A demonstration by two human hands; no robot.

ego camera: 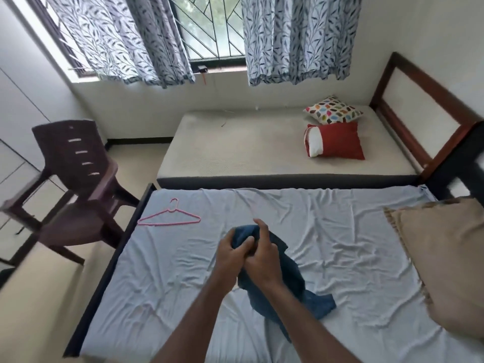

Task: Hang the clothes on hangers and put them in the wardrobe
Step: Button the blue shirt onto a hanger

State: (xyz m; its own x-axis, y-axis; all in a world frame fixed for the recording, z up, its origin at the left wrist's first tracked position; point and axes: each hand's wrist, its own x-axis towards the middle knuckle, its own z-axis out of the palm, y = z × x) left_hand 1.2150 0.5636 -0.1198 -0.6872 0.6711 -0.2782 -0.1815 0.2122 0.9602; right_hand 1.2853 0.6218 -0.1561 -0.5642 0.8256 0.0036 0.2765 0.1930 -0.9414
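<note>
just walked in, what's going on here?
A person stands at a bed with a light blue sheet, both hands bunched on a dark blue garment. The left hand and right hand grip its upper part; its lower end trails onto the sheet. A pink hanger lies unused near the bed's far left corner, apart from the garment, so nothing is hung yet. A brown chair stands left of the bed.

Hanger (170,215) lying on near bed (340,231), far left; garment (293,279) mid-bed, well apart to its right. Chair (76,184) left of bed. Two pillows (337,140) on far bed (235,145) behind.
</note>
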